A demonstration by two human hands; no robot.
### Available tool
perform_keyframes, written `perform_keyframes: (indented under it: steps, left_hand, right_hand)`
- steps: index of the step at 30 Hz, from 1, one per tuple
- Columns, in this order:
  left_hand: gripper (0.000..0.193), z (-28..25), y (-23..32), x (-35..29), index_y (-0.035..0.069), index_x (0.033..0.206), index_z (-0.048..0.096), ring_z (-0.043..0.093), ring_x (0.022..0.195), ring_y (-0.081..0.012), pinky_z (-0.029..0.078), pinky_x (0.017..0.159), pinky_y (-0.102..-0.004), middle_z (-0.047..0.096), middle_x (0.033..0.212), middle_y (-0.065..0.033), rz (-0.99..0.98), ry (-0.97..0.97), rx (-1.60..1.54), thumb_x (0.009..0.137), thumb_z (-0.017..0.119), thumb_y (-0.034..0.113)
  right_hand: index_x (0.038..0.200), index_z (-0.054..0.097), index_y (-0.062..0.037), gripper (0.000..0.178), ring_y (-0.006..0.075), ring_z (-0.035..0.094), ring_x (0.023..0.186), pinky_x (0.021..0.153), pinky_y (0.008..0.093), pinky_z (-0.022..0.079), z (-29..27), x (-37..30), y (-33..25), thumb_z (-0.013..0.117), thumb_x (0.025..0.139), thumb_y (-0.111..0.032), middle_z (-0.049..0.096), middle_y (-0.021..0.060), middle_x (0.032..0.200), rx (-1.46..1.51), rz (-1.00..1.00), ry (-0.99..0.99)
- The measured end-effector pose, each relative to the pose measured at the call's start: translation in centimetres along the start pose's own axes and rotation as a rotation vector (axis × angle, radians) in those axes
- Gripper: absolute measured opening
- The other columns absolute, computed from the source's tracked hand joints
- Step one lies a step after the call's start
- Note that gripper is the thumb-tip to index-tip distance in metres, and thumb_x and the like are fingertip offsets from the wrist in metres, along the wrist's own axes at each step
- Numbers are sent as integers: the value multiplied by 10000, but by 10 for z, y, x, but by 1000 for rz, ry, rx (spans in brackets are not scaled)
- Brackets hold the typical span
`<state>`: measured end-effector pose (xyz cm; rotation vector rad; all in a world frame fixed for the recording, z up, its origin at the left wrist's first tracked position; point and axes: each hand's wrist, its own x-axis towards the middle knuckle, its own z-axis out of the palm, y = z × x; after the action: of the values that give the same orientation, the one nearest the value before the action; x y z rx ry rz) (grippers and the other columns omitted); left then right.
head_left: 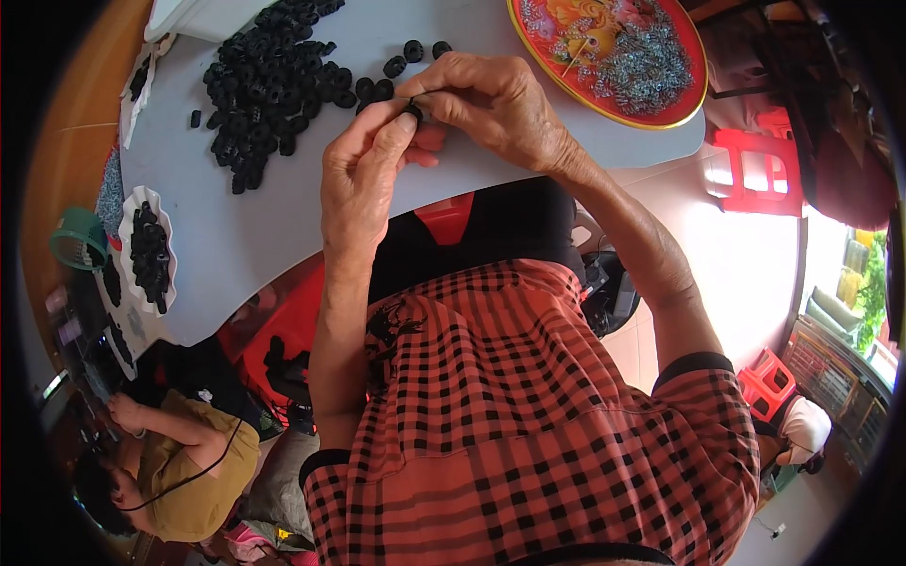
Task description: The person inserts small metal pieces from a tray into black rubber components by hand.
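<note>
My left hand [363,170] pinches a small round black plastic piece [412,112] between thumb and forefinger, over the near edge of the pile. Meeting it from the right, my right hand [500,104] has its thumb and forefinger closed together at the top of that piece. Whatever sits between those right fingertips is too small to make out. Just beyond my hands lie a few loose black wheel-like pieces [394,67], and to their left spreads a large heap of the same black pieces [269,80].
At the far right of the grey table [283,222] stands a red, gold-rimmed tray [694,90] of small silvery metal parts, seemingly springs. A white scalloped dish [168,226] of black parts is at left, near a green basket [77,238]. Another person [193,453] sits lower left. Red stools [755,170] stand right.
</note>
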<state>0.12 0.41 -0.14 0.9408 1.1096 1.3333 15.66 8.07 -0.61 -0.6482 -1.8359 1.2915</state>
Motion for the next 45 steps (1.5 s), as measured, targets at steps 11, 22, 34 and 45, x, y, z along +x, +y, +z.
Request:
perform_keyframes:
  steps: [11, 22, 34, 45]
  left_hand:
    - [200, 4, 0, 7, -15, 1012, 653, 579, 681, -100, 474, 629, -244, 655, 775, -46, 92, 107, 234, 922, 563, 140]
    - [241, -12, -1, 4, -48, 1072, 622, 649, 797, -177, 534, 694, -310, 657, 909, -113, -10, -44, -119, 940, 549, 140]
    - [240, -11, 2, 6, -73, 1059, 623, 637, 780, -160, 547, 727, -317, 646, 876, -104, -112, 11, -136, 940, 537, 117]
    - [283, -15, -2, 12, -52, 999, 590, 620, 796, -185, 537, 738, -345, 621, 858, -118, -193, -181, -289, 980, 452, 194]
  right_hand:
    - [1007, 670, 7, 165, 93, 624, 776, 706, 226, 512, 1, 4, -3, 600, 863, 48, 653, 50, 867, -129, -31, 34]
    - [1105, 643, -39, 310, 115, 620, 772, 695, 255, 515, -2, 3, 1, 707, 811, -115, 629, 49, 874, -236, -151, -39]
    - [1091, 607, 3, 399, 280, 628, 772, 696, 345, 520, 16, -4, 5, 741, 750, -156, 619, 141, 907, -382, -263, 62]
    - [1037, 606, -1, 297, 293, 625, 749, 647, 356, 516, 11, -2, 6, 694, 781, -123, 616, 126, 872, -405, -356, 14]
